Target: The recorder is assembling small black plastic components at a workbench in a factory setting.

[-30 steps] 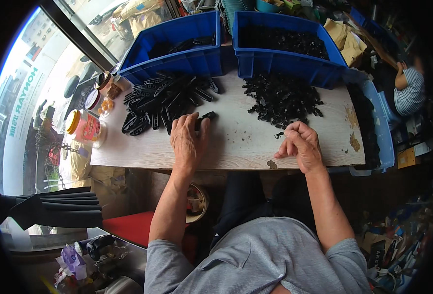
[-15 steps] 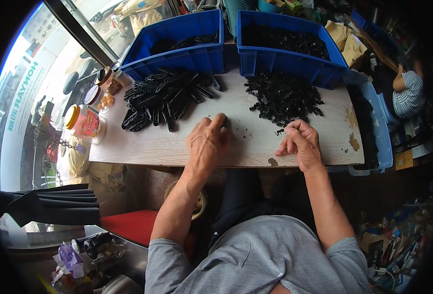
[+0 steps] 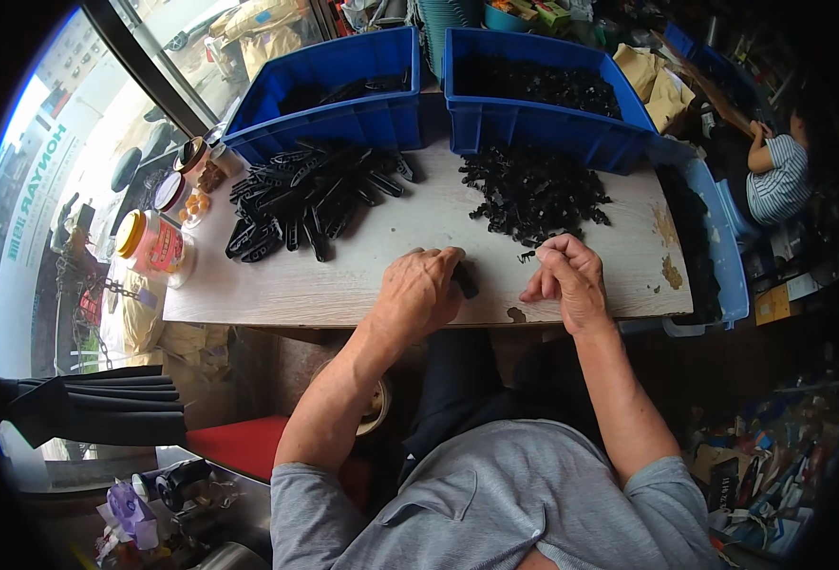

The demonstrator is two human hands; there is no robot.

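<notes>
My left hand [image 3: 421, 287] is closed around a long black plastic piece [image 3: 465, 279], whose end sticks out by the fingertips over the table. In a pinch between thumb and forefinger, my right hand [image 3: 571, 281] has a small black plastic clip [image 3: 526, 256]. A heap of small black clips [image 3: 533, 190] lies just beyond the right hand. Farther left spreads a pile of long black plastic pieces [image 3: 310, 195], dark and slim. The palm side of my left hand is hidden.
Two blue bins, the left one [image 3: 334, 123] and the right one [image 3: 533, 128], stand along the table's [image 3: 277, 299] far side with black parts inside. Jars [image 3: 158, 245] line the left edge. A pale blue tub [image 3: 731, 256] adjoins the right edge; a person [image 3: 778, 176] in stripes sits beyond.
My left hand has moved right, nearer my right hand, and the long black piece now shows more plainly. My right hand keeps its pinch on the clip. The whole view has shifted slightly.
</notes>
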